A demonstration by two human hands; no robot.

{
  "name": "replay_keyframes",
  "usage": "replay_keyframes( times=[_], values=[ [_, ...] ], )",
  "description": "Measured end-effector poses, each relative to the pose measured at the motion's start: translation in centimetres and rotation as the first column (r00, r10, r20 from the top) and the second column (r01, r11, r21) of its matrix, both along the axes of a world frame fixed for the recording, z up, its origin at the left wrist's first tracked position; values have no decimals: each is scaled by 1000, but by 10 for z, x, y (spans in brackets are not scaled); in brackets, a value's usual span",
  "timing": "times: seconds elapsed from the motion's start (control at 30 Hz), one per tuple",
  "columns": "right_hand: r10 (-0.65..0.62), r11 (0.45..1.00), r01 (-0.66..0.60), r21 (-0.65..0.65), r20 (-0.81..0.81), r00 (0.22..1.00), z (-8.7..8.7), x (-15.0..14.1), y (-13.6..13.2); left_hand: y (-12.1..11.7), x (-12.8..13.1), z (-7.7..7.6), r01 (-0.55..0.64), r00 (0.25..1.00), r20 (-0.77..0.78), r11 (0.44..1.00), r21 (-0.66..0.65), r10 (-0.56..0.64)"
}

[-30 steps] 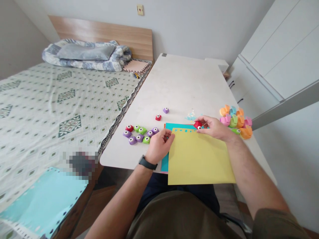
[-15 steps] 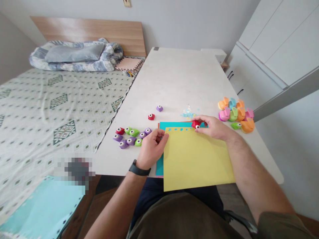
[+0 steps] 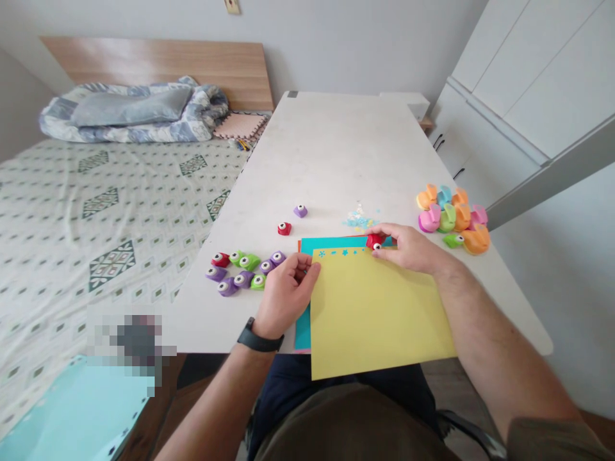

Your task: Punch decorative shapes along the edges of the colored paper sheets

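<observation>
A yellow sheet of paper lies over blue paper, its near edge hanging past the table's front. Small punched shapes run along its far edge, with blue showing through. My left hand pinches the sheet's upper left corner between thumb and fingers. In my right hand is a red craft punch, held between thumb and fingers at the sheet's far edge. Whether paper sits inside its slot is hidden. Tiny paper cut-outs lie scattered just beyond it.
Several small punches cluster left of my left hand. A red punch and a purple one stand farther back. Larger colourful punches sit at the right. A bed flanks the white table, with light-blue paper at lower left.
The view has shifted slightly. Both hands keep their grips, the left on the yellow sheet and the right on the red punch, at the same spots along its edge.
</observation>
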State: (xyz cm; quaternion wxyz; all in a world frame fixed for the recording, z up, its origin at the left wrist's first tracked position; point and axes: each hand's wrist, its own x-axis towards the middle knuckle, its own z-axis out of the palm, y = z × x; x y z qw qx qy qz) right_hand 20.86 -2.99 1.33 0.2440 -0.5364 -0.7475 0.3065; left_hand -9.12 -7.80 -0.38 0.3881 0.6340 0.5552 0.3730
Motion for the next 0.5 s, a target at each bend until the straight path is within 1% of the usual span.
replay_keyframes(
  times=[0.13,0.3,0.5],
  values=[
    [-16,1000,17,14,-46,999,-3,1,2,0,-1,1,-4,1000,-9,1000,-1,4],
    [15,1000,-15,-3,-5,1000,-5,2,2,0,0,2,-10,1000,-15,1000,-2,10],
    [22,1000,-22,0,25,999,-2,-2,1,0,0,2,-7,1000,-14,1000,7,7]
  ],
)
